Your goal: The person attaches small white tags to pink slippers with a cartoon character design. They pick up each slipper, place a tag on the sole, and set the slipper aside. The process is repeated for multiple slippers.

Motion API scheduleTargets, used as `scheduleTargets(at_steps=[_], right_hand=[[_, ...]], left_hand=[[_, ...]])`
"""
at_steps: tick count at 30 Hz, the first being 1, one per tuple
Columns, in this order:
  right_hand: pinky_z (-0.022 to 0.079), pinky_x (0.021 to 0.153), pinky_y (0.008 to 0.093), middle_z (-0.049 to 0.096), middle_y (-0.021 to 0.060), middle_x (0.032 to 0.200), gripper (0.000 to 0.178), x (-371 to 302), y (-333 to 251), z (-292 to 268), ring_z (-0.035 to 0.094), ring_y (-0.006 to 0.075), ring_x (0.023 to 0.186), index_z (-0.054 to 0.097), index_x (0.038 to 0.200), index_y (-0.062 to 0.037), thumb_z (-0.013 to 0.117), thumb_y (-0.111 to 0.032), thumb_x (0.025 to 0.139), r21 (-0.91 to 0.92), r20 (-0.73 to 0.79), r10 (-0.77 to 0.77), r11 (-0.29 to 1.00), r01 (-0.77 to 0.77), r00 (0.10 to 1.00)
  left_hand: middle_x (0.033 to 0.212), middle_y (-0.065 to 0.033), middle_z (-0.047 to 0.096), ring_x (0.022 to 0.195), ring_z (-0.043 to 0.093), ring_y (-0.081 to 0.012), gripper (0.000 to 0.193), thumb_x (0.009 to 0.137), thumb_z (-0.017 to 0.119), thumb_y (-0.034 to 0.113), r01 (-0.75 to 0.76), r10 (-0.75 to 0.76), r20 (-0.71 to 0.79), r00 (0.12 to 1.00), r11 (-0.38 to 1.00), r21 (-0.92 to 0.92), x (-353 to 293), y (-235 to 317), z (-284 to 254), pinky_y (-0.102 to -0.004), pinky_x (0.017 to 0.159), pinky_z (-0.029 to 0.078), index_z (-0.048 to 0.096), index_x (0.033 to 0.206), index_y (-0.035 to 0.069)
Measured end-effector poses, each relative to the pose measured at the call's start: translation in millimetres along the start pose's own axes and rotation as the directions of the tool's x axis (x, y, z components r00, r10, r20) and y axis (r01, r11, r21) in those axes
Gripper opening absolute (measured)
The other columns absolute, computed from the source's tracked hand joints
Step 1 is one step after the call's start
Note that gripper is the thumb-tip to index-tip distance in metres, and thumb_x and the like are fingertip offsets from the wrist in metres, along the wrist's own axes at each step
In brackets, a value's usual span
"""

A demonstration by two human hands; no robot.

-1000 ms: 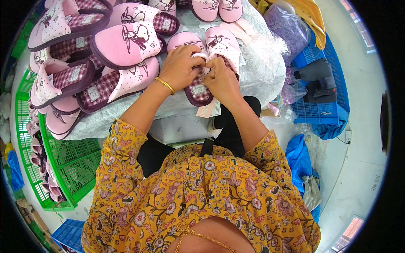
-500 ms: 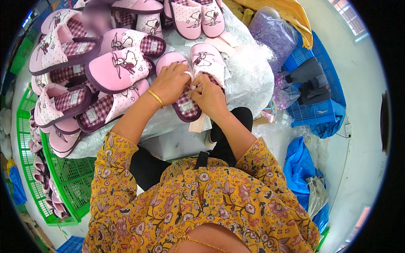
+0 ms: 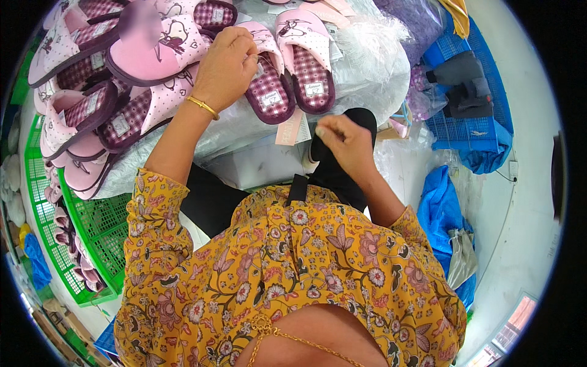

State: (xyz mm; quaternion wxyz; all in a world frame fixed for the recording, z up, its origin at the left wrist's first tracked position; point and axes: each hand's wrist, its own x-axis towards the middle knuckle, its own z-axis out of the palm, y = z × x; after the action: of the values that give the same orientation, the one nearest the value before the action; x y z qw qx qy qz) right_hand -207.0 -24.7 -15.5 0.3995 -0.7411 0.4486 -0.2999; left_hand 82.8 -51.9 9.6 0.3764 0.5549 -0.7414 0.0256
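A pair of pink slippers with dotted uppers and plum checked insoles lies on clear plastic wrapping (image 3: 379, 73). My left hand (image 3: 227, 66) is closed at the left slipper (image 3: 270, 92), its bent fingers and thumb against the edge of the upper. Beside it lies the right slipper (image 3: 313, 73), heel toward me, touched by neither hand. Above my right knee, apart from the pair, my right hand (image 3: 345, 142) is closed with thumb and fingers together. Whatever it may pinch is too small to make out. A pale pink card tag (image 3: 288, 129) sticks out below the slippers.
More pink slippers (image 3: 143, 55) are heaped at the left. Green plastic crates (image 3: 101, 232) stand beside the heap, with slippers inside. On the right are a blue crate (image 3: 498, 92) with dark pieces (image 3: 468, 92), a purple bagged bundle (image 3: 416, 27) and a blue sheet (image 3: 435, 202).
My right hand has left the slippers and drawn back toward my right knee. My left hand stays at the left slipper. The whole scene sits higher in the view.
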Motion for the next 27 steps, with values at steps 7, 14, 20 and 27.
scheduleTargets(at_steps=[7, 14, 20, 27], right_hand=[[0.047, 0.093, 0.0336, 0.064, 0.0115, 0.122, 0.053, 13.2, 65.7, 40.0, 0.059, 0.0186, 0.112, 0.058, 0.128, -0.0016, 0.079, -0.018, 0.082, 0.027, 0.073, 0.017, 0.999, -0.019, 0.997], [0.047, 0.084, 0.0251, 0.067, 0.0047, 0.105, 0.033, 47.4, 75.2, 72.5, 0.059, 0.0103, 0.097, 0.063, 0.113, -0.0002, 0.076, -0.009, 0.084, 0.562, 0.242, 0.149, 0.784, -0.264, 0.959], [0.049, 0.067, 0.0255, 0.067, 0.0046, 0.082, 0.029, 10.6, 53.4, 36.2, 0.059, 0.0078, 0.075, 0.065, 0.095, 0.0028, 0.079, -0.018, 0.081, 0.286, 0.098, 0.279, 0.912, -0.296, 0.955], [0.047, 0.058, 0.0354, 0.066, 0.0099, 0.072, 0.022, 6.1, -34.1, -15.9, 0.064, 0.0237, 0.064, 0.065, 0.090, -0.0064, 0.078, -0.021, 0.079, -0.295, 0.067, 0.043, 0.955, -0.021, 0.997]], left_hand=[[0.108, -0.0131, 0.056, 0.092, 0.057, -0.0276, 0.011, 0.088, 0.058, 0.008, 0.095, -0.097, -0.006, 0.995, 0.988, -0.125, -8.8, 1.9, 7.3, -0.0342, 0.080, 0.049, 0.058, 0.094, 0.000], [0.107, -0.0129, 0.056, 0.095, 0.058, -0.0269, 0.011, 0.088, 0.059, 0.009, 0.107, -0.109, -0.003, 0.994, 0.984, -0.144, -9.0, 2.3, 8.9, -0.0332, 0.081, 0.048, 0.058, 0.093, 0.000], [0.105, -0.0127, 0.058, 0.097, 0.059, -0.0284, 0.010, 0.086, 0.060, 0.008, 0.063, -0.064, -0.023, 0.998, 0.995, -0.073, -14.3, -1.9, 13.8, -0.0347, 0.085, 0.048, 0.058, 0.092, 0.000], [0.103, -0.0129, 0.059, 0.099, 0.058, -0.0308, 0.010, 0.085, 0.060, 0.007, 0.109, -0.107, 0.026, 0.994, 0.991, -0.082, -13.1, 0.7, 17.6, -0.0360, 0.087, 0.048, 0.058, 0.091, 0.000]])
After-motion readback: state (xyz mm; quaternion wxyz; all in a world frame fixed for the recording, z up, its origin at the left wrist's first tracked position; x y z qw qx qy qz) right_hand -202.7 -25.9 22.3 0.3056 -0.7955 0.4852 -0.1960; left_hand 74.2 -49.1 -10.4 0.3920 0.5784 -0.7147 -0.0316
